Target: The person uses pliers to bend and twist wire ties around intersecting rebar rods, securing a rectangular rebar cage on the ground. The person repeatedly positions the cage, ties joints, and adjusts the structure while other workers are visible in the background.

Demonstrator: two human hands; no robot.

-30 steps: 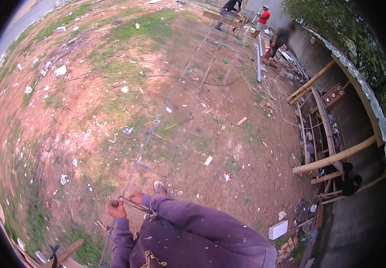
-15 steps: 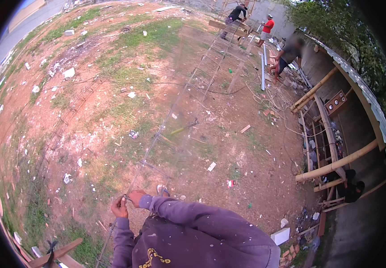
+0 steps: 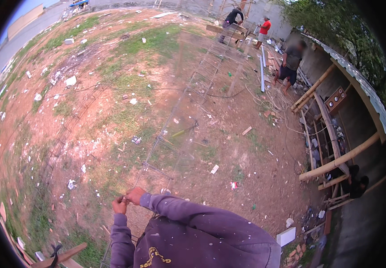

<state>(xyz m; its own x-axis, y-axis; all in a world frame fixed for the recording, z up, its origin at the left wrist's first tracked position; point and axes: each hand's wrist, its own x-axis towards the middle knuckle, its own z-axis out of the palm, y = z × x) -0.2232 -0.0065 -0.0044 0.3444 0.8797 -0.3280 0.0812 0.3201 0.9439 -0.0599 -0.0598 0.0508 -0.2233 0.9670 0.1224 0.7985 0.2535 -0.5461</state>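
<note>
Long ladder-like frame of thin dark metal rods w/ cross-ties [image 3: 145, 164] ran from near left, by the person's hands, to far centre; near part mostly hidden by arms & body. L hand [image 3: 119, 205] & R hand [image 3: 135, 195] met at its near left rod, bare; fingers of both curled in, tips almost together; couldn't tell if they pinched anything, too small to make out.

Handling (my judgement): each rod stiff, but whole frame prob. whippy & apt to twist over that length; mod. wt., awkward more than heavy; not fragile; bare metal prob. grips OK, rough on skin; best hold on the long rods just beside a cross-tie, one hand per side, clear of any sharp ends.

Surface: reddish-brown dirt ground w/ patchy grass [image 3: 228, 154], uneven-looking, strewn w/ white scraps; slim yellow-handled tool [image 3: 182, 132] lay mid-scene by the frame; white rectangular block [image 3: 286, 236] near right.

Surroundings: outdoor yard; shed w/ thick pale round wooden poles [image 3: 340, 158] at right; pale tangled cable [image 3: 271, 102] far right of centre; co-worker in dark shirt & shorts [image 3: 290, 67] beyond it; one in red top [image 3: 264, 29] farther; one in black top [image 3: 234, 18] bent over brown planks [image 3: 225, 31].
</note>
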